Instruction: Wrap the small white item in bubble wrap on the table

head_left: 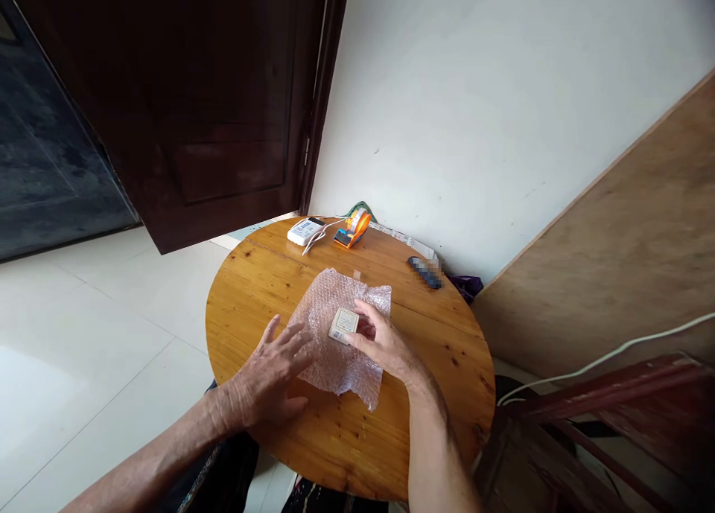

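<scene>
A sheet of bubble wrap (327, 308) lies spread in the middle of a round wooden table (262, 275). On it sits a small beige square box (343, 324). My right hand (383, 342) pinches the box at its near right side with thumb and fingers. My left hand (273, 375) lies flat with fingers spread, pressing the left edge of the bubble wrap against the table.
At the table's far edge stand an orange tape dispenser (351, 230), a white device (304, 231) with a cable, and a dark remote-like object (424, 272). A dark wooden door (195, 103) is behind, a white wall and a leaning board (614, 260) to the right.
</scene>
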The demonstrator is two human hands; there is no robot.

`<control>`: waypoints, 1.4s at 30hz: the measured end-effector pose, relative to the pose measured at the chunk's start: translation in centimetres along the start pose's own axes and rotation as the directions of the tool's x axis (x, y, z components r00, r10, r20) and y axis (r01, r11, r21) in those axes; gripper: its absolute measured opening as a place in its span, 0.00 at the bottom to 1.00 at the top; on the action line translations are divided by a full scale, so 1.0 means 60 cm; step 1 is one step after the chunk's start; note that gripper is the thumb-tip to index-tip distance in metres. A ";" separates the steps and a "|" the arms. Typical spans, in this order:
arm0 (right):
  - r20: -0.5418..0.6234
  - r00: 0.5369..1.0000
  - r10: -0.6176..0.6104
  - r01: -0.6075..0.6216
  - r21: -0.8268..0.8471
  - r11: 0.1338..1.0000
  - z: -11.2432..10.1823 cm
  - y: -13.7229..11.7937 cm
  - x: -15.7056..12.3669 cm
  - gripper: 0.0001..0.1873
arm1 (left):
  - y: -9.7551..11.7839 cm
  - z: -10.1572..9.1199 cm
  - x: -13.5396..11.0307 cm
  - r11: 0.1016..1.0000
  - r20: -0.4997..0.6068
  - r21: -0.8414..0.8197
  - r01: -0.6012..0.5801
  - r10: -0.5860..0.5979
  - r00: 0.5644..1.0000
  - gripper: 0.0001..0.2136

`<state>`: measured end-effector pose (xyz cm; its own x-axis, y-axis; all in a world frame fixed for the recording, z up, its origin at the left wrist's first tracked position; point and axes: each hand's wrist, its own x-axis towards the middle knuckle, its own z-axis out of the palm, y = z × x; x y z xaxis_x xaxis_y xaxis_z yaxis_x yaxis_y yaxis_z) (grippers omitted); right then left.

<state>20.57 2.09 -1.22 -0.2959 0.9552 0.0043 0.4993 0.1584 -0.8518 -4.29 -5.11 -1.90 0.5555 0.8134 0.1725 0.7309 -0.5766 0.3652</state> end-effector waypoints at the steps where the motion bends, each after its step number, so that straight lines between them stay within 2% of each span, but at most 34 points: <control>1: 0.003 1.000 -0.001 0.001 0.021 1.000 -0.002 0.003 0.001 0.36 | 0.003 0.008 -0.002 1.000 -0.017 0.019 -0.002 0.002 1.000 0.21; 3: 0.000 1.000 -0.002 0.002 0.053 0.999 -0.006 0.008 0.002 0.35 | 0.008 0.022 0.001 0.999 -0.071 0.035 -0.024 0.026 0.997 0.11; 6: -0.038 0.999 0.028 -0.025 0.073 0.997 -0.009 0.012 0.004 0.33 | 0.012 0.026 0.018 0.996 -0.178 0.013 -0.084 0.085 0.980 0.09; 8: -0.071 0.996 0.045 -0.037 0.100 0.994 -0.012 0.012 0.005 0.31 | 0.016 0.015 0.035 0.995 -0.250 -0.019 -0.096 0.088 0.964 0.08; 11: -0.080 0.997 0.022 -0.006 0.196 0.981 -0.021 0.013 0.004 0.31 | 0.026 -0.012 0.073 0.998 -0.345 -0.026 -0.051 0.039 0.938 0.06; 15: -0.049 0.999 -0.008 0.022 0.299 0.954 -0.031 0.011 -0.001 0.35 | 0.025 -0.031 0.138 0.996 -0.282 -0.032 0.079 -0.085 0.956 0.07; 18: -0.037 0.999 -0.001 0.011 0.265 0.964 -0.028 0.007 -0.002 0.38 | 0.011 -0.023 0.174 0.986 -0.242 -0.055 0.156 -0.165 0.956 0.06; 20: -0.097 0.995 0.022 -0.002 0.199 0.980 -0.021 0.004 0.000 0.35 | 0.001 -0.014 0.184 0.975 -0.228 -0.078 0.210 -0.223 0.948 0.06; 23: -0.226 0.973 0.049 -0.030 0.085 0.996 -0.010 -0.001 0.005 0.18 | -0.007 -0.004 0.183 0.955 -0.209 -0.171 0.244 -0.277 0.938 0.05; 25: -0.244 0.968 0.049 -0.037 0.054 0.998 -0.005 -0.004 0.008 0.09 | -0.008 0.001 0.180 0.932 -0.200 -0.280 0.233 -0.293 0.935 0.04; 30: -0.279 0.958 0.062 -0.044 0.067 0.997 -0.001 -0.006 0.009 0.10 | -0.012 0.013 0.183 0.847 -0.172 -0.497 0.186 -0.306 0.936 0.03; 33: -0.302 0.949 0.087 -0.064 0.085 0.994 0.001 -0.005 0.010 0.10 | -0.014 0.017 0.188 0.836 -0.175 -0.521 0.174 -0.303 0.937 0.03; 38: -0.276 0.959 0.069 -0.046 0.089 0.995 0.010 -0.003 0.013 0.09 | -0.015 0.013 0.183 0.805 -0.131 -0.565 0.182 -0.305 0.943 0.04; 42: -0.262 0.959 0.110 -0.084 0.111 0.990 0.016 -0.001 0.015 0.09 | -0.016 0.013 0.181 0.780 -0.119 -0.593 0.198 -0.328 0.937 0.03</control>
<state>19.51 2.68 -1.66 -0.0153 0.9988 0.0471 0.4293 0.0491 -0.9018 1.37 4.22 -1.10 0.2334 0.9607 0.1502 0.4451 -0.2429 0.8619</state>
